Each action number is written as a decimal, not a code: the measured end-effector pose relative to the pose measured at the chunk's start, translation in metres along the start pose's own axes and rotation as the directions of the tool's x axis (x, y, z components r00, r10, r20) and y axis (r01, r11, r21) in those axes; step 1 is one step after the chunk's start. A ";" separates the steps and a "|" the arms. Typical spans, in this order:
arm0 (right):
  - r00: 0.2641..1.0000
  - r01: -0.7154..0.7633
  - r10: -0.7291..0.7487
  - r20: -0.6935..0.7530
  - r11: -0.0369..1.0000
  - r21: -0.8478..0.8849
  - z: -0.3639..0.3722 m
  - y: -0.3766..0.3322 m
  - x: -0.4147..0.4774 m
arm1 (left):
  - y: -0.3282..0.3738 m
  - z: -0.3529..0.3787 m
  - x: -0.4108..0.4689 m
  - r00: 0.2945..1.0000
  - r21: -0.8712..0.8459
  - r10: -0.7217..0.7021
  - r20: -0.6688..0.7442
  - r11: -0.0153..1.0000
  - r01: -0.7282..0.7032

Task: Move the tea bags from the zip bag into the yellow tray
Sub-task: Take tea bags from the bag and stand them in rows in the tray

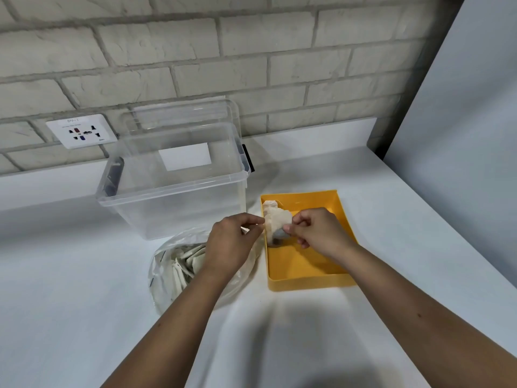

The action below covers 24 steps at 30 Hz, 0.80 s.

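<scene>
A yellow tray (310,278) sits on the white counter, right of centre. A white tea bag (277,224) is held over the tray's left wall. My right hand (319,231) pinches its right side and my left hand (232,242) pinches its left edge. Another tea bag (270,205) lies in the tray's far left corner. The clear zip bag (173,273) lies left of the tray, under my left wrist, with several tea bags (186,264) inside it.
A large clear plastic box (173,191) with its lid leaning behind stands just beyond the zip bag. A wall socket (82,131) is on the brick wall at the left. The counter's right edge runs diagonally past the tray.
</scene>
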State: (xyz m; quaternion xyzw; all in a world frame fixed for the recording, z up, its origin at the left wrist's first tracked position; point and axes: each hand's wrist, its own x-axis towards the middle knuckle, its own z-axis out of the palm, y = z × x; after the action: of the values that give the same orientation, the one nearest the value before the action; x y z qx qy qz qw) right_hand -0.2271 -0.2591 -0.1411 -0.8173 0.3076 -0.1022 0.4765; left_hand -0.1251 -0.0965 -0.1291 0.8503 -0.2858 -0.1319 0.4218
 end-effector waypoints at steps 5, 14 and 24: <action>0.973 -0.199 0.203 0.114 0.979 -0.042 0.018 0.018 0.011 | -0.007 0.003 -0.006 0.999 0.058 0.036 -0.033 0.998 -0.034; 0.974 -0.207 0.217 0.073 0.971 -0.116 0.034 0.016 0.024 | -0.015 0.000 -0.007 1.000 -0.042 0.001 -0.012 0.999 -0.002; 0.995 0.078 -0.081 -0.052 0.995 -0.057 0.017 -0.026 -0.003 | -0.014 -0.070 -0.011 0.989 -0.246 -0.063 -0.131 0.969 0.029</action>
State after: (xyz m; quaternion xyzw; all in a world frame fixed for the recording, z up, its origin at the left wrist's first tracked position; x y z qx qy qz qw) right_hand -0.2109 -0.2358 -0.1278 -0.8385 0.2905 -0.1347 0.4409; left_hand -0.0959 -0.0382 -0.0980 0.8056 -0.2179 -0.1166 0.5385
